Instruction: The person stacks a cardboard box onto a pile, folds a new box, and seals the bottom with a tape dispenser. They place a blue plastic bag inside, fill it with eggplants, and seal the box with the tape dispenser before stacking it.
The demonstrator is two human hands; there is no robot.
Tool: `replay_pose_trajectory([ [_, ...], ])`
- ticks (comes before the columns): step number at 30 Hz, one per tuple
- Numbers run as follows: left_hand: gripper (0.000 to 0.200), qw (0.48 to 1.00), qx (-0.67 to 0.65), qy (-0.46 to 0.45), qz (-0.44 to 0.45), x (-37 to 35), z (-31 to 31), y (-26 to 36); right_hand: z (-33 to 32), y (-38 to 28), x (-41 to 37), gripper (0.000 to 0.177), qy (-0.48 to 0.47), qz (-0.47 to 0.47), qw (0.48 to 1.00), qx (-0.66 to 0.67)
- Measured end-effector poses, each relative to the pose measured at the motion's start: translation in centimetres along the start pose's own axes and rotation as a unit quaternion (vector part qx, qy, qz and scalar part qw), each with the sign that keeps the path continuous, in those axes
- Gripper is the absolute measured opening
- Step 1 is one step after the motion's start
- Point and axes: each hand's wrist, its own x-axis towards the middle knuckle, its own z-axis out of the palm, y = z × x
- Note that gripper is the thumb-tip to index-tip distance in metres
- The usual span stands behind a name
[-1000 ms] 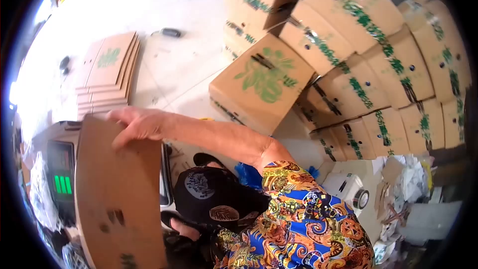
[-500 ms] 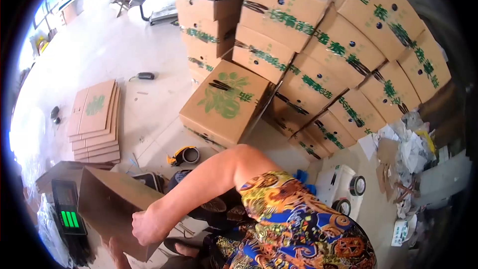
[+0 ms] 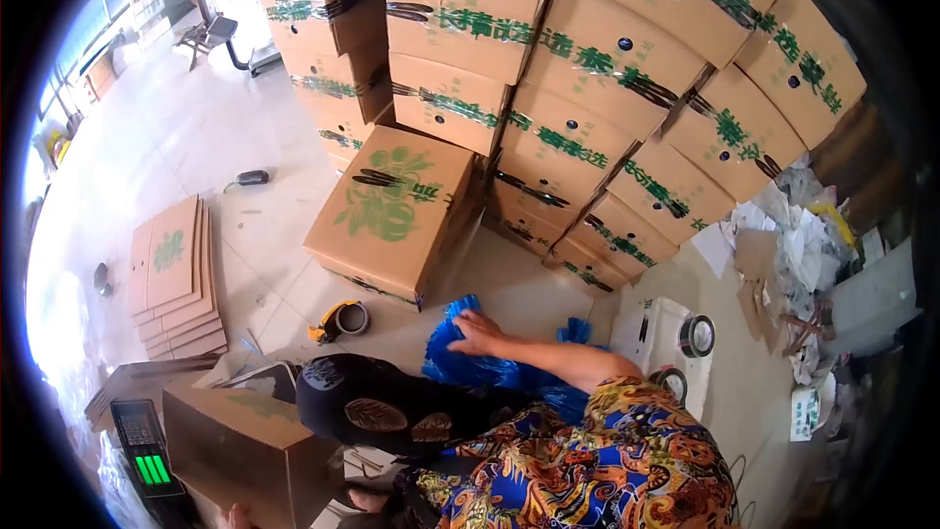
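Note:
My right hand (image 3: 477, 335) is closed on the crinkled top of a blue plastic bag (image 3: 441, 353), beside my dark-trousered knee. More of the blue plastic runs behind my forearm, partly hidden by it. At lower left stands a cardboard box (image 3: 235, 431), tilted, with one brown side toward me; its inside is out of sight. Only a few fingers of my left hand (image 3: 235, 517) show at the bottom of the view, gripping the box's lower edge. A scale display (image 3: 147, 451) with green lit digits is just left of the box.
Taped cartons (image 3: 587, 69) with green print are stacked ahead and to the right. One closed carton (image 3: 392, 206) sits before them. Flattened cartons (image 3: 171, 264) lie at left, a tape dispenser (image 3: 338, 321) nearby. Tape rolls (image 3: 697, 335) and scrap plastic (image 3: 803, 235) are at right.
My right hand has left the cardboard box, swung right and taken hold of the blue plastic bag. The box now sits more upright. The view has shifted to the right.

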Motion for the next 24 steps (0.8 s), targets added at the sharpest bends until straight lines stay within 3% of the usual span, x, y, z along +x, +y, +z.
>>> replay_pose_trajectory([
  [2,0.045,0.999,0.008,0.033,0.014,-3.0,1.4,2.3,4.6,4.4,-2.0,0.046,0.069,0.016,0.991,-0.116],
  [3,0.046,0.998,0.013,0.05,0.022,-3.6,1.8,3.1,4.3,5.2,-2.5,0.045,-0.048,0.006,0.993,-0.109],
  [5,0.05,0.98,0.012,0.137,0.14,-4.3,1.2,3.7,2.7,4.4,-2.5,0.042,-0.284,-0.025,0.954,-0.093],
  [6,0.052,0.965,0.011,0.176,0.194,-4.7,1.2,3.5,0.9,3.2,-2.6,0.039,-0.27,-0.069,0.959,-0.059],
  [7,0.047,0.944,0.065,0.224,0.235,-5.1,1.3,4.8,-2.1,1.4,-2.6,0.036,-0.25,-0.107,0.962,-0.024],
  [9,0.034,0.81,0.272,0.32,0.409,-4.7,0.8,6.7,-10.0,-2.3,-1.5,0.025,-0.227,-0.179,0.95,0.114],
  [10,0.035,0.848,0.213,0.326,0.36,-7.5,3.8,9.6,-15.3,-4.6,-1.3,0.018,-0.166,-0.185,0.947,0.202],
  [11,0.033,0.804,0.251,0.348,0.412,-7.5,4.2,10.5,-20.7,-6.8,-1.3,0.014,-0.053,-0.205,0.949,0.233],
  [12,0.032,0.755,0.286,0.369,0.461,-7.2,4.4,11.0,-25.3,-8.0,-0.9,0.014,0.071,-0.222,0.957,0.174],
  [13,0.032,0.732,0.299,0.355,0.499,-7.1,5.0,11.7,-28.4,-8.3,0.1,0.015,0.171,-0.225,0.936,0.209],
  [15,0.033,0.68,0.325,0.32,0.574,-6.8,5.9,13.0,-34.1,-7.4,2.5,0.023,0.279,-0.16,0.918,0.231],
  [17,0.04,0.696,0.344,0.271,0.569,-3.7,6.4,12.2,-39.1,-5.4,5.4,0.033,0.367,-0.151,0.88,0.259],
  [19,0.043,0.769,0.262,0.214,0.542,-3.4,8.6,12.0,-41.5,-2.4,6.3,0.034,0.366,-0.174,0.807,0.429],
  [20,0.042,0.824,0.167,0.177,0.512,-3.6,10.0,12.2,-40.8,-1.5,6.2,0.034,0.377,-0.163,0.802,0.433],
  [22,0.041,0.879,0.035,0.104,0.465,-3.5,11.8,12.0,-37.6,1.5,5.5,0.041,0.351,-0.072,0.787,0.503],
  [23,0.041,0.884,0.049,0.115,0.45,-3.5,12.2,11.8,-35.5,4.5,5.5,0.039,0.334,0.06,0.779,0.528],
  [24,0.042,0.889,0.062,0.129,0.435,-3.7,12.5,11.5,-33.1,7.6,4.7,0.035,0.348,0.104,0.732,0.576],
])
